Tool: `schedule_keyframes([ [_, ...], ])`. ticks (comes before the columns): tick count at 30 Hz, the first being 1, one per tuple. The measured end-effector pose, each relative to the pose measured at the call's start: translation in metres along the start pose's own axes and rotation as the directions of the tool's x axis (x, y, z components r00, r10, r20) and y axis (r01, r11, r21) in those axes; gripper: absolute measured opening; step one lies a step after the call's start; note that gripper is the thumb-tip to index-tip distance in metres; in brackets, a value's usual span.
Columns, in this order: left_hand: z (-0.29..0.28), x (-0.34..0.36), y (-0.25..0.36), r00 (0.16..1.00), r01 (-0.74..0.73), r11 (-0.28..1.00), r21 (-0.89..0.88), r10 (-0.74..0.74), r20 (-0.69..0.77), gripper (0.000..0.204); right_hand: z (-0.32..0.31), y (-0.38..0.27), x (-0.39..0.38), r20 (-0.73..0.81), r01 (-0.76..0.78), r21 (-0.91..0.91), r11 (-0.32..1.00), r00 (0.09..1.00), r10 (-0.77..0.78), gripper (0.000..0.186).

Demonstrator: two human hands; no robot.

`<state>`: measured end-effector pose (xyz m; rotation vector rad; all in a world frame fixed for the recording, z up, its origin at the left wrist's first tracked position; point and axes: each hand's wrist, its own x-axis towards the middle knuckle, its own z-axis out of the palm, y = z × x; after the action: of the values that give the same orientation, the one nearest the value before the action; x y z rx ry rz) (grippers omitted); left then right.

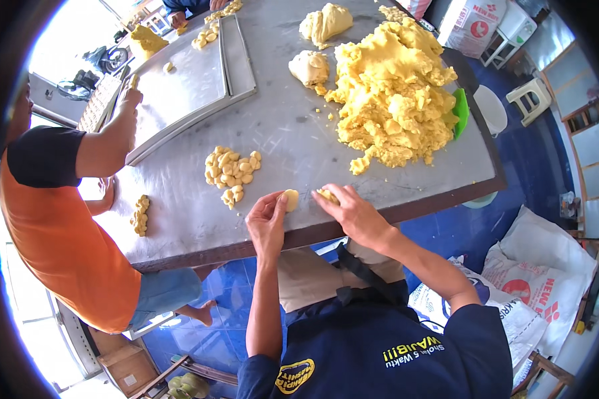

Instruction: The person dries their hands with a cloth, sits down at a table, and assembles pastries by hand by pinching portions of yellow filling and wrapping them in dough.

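At the table's near edge, my left hand pinches a small pale dough disc between thumb and fingers. Just to its right, my right hand has its fingers closed on a small lump of yellow filling, partly covered by them. A heap of small dough balls lies on the metal table beyond my left hand. Farther off to the right rises a large crumbly mound of yellow filling, a green scraper against its right side. Two bigger dough lumps sit left of the mound.
A co-worker in an orange and black shirt works at the left, by a metal tray and a row of dough pieces. Another person's hands show at the far edge. White sacks and a stool stand on the blue floor at right.
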<state>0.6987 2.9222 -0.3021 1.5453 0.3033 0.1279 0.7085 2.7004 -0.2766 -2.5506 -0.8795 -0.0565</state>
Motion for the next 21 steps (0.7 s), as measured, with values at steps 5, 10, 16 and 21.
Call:
schedule_keyframes([
  [5, 0.052, -0.012, 0.015, 0.995, -0.059, 0.991, 0.117, 0.049, 0.086, 0.03, 0.011, -0.014, 0.015, -0.291, -0.08, 0.373, 0.924, 0.936, 0.198, 0.052],
  [10, 0.044, 0.013, 0.02, 0.974, 0.047, 0.962, 0.268, -0.103, 0.201, 0.019, -0.005, -0.011, 0.023, -0.332, -0.023, 0.552, 0.834, 0.911, 0.245, 0.036],
  [16, 0.045, 0.005, 0.005, 0.964, -0.263, 0.79, 0.555, 0.189, 0.189, 0.016, -0.001, -0.022, 0.027, -0.298, 0.02, 0.525, 0.851, 0.941, 0.161, 0.038],
  [21, 0.04, 0.004, -0.007, 0.955, -0.293, 0.69, 0.662, 0.172, 0.243, 0.046, 0.007, -0.037, 0.027, -0.311, -0.043, 0.296, 0.954, 0.94, 0.139, 0.021],
])
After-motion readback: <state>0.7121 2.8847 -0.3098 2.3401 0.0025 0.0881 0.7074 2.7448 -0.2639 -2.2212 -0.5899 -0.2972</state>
